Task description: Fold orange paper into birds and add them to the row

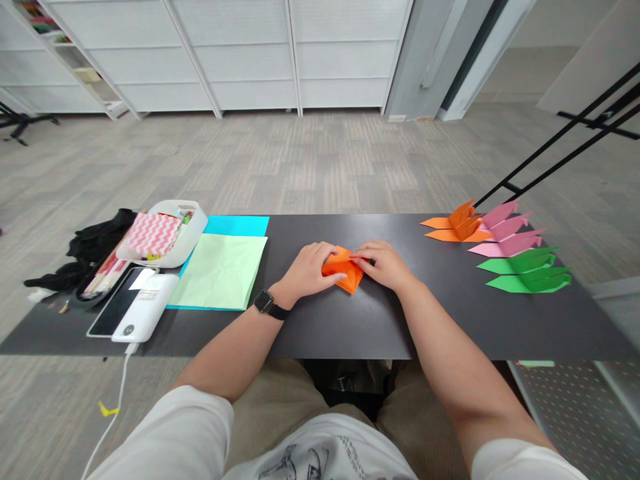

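An orange sheet of origami paper (351,280), folded into a small diamond-like shape, lies on the dark table in front of me. My left hand (314,268) grips its left side, thumb on the near face and fingers curled round the far edge. On the other side, my right hand (381,264) pinches the right corner between thumb and fingers. Part of the paper is covered by the fingers of both hands. A black watch (270,304) is on my left wrist.
Folded paper cranes stand at the right: orange (457,227), pink (507,233) and green (527,273). To the left lie pale green paper (220,270), blue paper (240,225), a white power bank (145,310) with a cable, a phone (115,303) and a white bin (193,233).
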The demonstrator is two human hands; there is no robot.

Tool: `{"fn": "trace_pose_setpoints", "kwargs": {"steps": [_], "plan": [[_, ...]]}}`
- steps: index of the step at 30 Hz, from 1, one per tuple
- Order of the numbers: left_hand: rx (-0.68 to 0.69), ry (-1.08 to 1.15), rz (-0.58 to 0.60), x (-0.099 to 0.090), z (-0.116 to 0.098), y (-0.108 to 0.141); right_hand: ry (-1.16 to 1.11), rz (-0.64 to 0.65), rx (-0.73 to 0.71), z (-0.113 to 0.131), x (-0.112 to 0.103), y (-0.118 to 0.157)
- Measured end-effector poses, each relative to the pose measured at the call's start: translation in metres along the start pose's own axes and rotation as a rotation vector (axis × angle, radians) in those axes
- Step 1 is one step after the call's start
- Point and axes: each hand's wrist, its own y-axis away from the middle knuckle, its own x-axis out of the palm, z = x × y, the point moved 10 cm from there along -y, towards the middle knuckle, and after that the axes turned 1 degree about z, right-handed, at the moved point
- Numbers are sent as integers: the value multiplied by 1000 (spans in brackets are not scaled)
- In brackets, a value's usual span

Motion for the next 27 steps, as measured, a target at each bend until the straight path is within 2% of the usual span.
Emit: {"fn": "trace_pose_setpoints", "kwargs": {"steps": [7,16,20,27], "plan": [[-131,-87,81,10,14,1,-29,55,-27,5,7,2],[-180,-174,75,11,21,2,-26,78,9,3,10,1],[-191,-128,69,8,23,1,-42,69,41,1,7,0],[-129,42,93,10,14,1,-72,50,110,-2,1,-2]]}}
